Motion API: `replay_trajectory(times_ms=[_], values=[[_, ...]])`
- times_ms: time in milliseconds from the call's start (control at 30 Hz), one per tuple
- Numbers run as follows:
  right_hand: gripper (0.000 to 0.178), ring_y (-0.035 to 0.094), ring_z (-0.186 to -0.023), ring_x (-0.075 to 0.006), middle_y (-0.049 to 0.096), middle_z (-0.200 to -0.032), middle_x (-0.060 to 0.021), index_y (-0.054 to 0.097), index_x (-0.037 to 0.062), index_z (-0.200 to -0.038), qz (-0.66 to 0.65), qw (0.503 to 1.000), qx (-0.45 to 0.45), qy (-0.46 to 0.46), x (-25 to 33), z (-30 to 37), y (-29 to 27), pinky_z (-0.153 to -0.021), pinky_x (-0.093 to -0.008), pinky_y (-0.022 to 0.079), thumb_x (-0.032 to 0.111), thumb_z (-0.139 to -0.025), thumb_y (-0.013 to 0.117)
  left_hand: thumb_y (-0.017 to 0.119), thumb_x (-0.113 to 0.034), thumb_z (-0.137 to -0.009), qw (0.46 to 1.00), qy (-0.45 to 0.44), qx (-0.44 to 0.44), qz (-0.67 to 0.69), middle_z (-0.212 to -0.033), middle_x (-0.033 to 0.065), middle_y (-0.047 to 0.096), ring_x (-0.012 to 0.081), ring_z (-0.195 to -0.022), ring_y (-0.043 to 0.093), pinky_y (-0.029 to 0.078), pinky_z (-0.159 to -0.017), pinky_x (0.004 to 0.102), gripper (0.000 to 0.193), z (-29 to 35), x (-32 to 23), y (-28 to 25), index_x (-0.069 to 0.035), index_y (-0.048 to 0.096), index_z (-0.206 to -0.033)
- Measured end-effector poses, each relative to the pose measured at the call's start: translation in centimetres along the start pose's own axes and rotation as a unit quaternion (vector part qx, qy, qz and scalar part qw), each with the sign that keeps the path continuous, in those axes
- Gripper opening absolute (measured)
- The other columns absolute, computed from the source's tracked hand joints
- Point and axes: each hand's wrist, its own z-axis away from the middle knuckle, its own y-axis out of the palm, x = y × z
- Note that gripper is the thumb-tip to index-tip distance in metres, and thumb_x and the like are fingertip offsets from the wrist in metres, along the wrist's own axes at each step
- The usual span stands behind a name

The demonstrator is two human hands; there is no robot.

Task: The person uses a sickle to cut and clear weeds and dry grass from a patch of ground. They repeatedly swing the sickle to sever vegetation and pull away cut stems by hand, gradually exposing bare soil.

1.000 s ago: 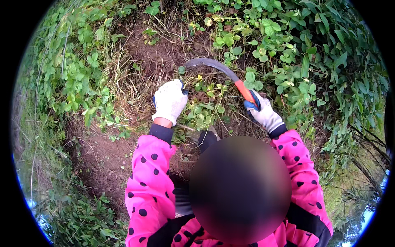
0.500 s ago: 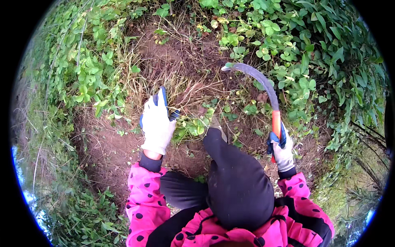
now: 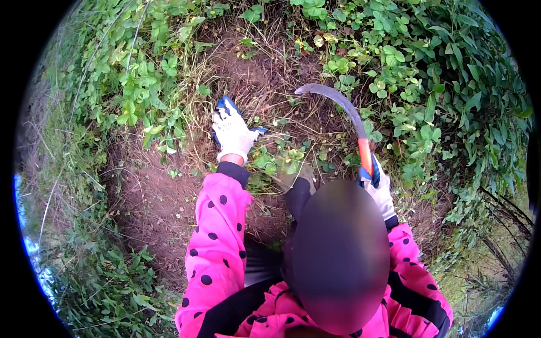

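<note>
My left hand (image 3: 232,132), in a white glove with blue-coated fingers, reaches out over dry, cut grass stems (image 3: 197,121). Its fingers point away from me and the thumb stands apart, with nothing visible in its grip. In my right hand (image 3: 380,188), gloved the same way, is a sickle (image 3: 342,104). The fist wraps around its orange handle, and the curved grey blade arcs forward and left, its tip above the bare soil. A small clump of green leafy weeds (image 3: 273,160) lies just right of my left wrist.
Low leafy plants (image 3: 141,84) grow at the left, and denser foliage (image 3: 439,73) fills the far right. Reddish-brown soil (image 3: 155,194) shows between them. My dark-trousered leg (image 3: 297,197) and shoe (image 3: 304,173) are in the middle, close to the weeds.
My left hand has moved forward and slightly right, its arm stretching farther out. The right hand and sickle have shifted a little left and forward.
</note>
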Motion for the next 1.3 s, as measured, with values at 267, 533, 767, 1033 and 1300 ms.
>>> replay_trajectory(times_ms=[267, 533, 767, 1033, 1300], values=[[0.057, 0.057, -0.089, -0.0395, 0.06, -0.099, -0.0222, 0.038, 0.0135, -0.132, 0.308, 0.935, 0.104, -0.145, 3.3, -10.9, 6.8, -0.081, -0.0437, 0.044, 0.026, -0.082, 0.059, 0.066, -0.035, -0.072, 0.996, 0.078, 0.016, 0.026, -0.084, 0.0162, 0.061, 0.0322, -0.082, 0.06, 0.046, -0.076, 0.0396, 0.035, -2.0, 2.2, 0.0, -0.004, 0.058, -0.088], [0.052, 0.061, -0.091, -0.0316, 0.061, -0.101, -0.0183, 0.041, 0.0088, -0.13, 0.079, 0.983, 0.157, -0.047, -1.6, -4.3, 1.7, -0.078, -0.0361, 0.046, 0.028, -0.084, 0.058, 0.066, -0.02, -0.066, 0.975, 0.183, -0.121, 0.043, -0.089, 0.0116, 0.057, 0.0304, -0.088, 0.054, 0.043, -0.079, 0.0401, 0.039, 3.4, 5.1, 1.0, -0.01, 0.056, -0.102], [0.053, 0.06, -0.082, -0.0343, 0.06, -0.096, -0.0195, 0.043, 0.0112, -0.129, 0.175, 0.964, 0.132, -0.152, -3.6, -8.0, 3.0, -0.074, -0.0391, 0.047, 0.021, -0.08, 0.058, 0.065, -0.018, -0.066, 0.977, 0.186, -0.082, 0.071, -0.091, 0.012, 0.058, 0.0309, -0.09, 0.054, 0.044, -0.08, 0.0403, 0.038, 4.2, 6.7, 1.0, -0.008, 0.057, -0.102], [0.049, 0.061, -0.094, -0.0285, 0.06, -0.105, -0.0195, 0.044, 0.0074, -0.128, 0.115, 0.985, 0.114, -0.051, -4.3, -4.5, -2.3, -0.083, -0.033, 0.045, 0.021, -0.083, 0.058, 0.07, -0.029, -0.068, 0.996, 0.025, -0.01, 0.089, -0.097, 0.0165, 0.057, 0.033, -0.096, 0.051, 0.041, -0.085, 0.0412, 0.056, 7.3, 10.5, -1.3, -0.006, 0.052, -0.115], [0.058, 0.058, -0.081, -0.0383, 0.061, -0.095, -0.0216, 0.037, 0.0122, -0.133, 0.262, 0.921, 0.098, -0.269, 4.6, -12.4, 9.2, -0.072, -0.0449, 0.045, 0.023, -0.08, 0.058, 0.064, -0.034, -0.076, 0.96, 0.144, -0.229, 0.064, -0.116, 0.0184, 0.051, 0.0343, -0.106, 0.047, 0.04, -0.089, 0.0426, 0.062, 1.9, -2.4, -4.4, -0.003, 0.044, -0.125]])
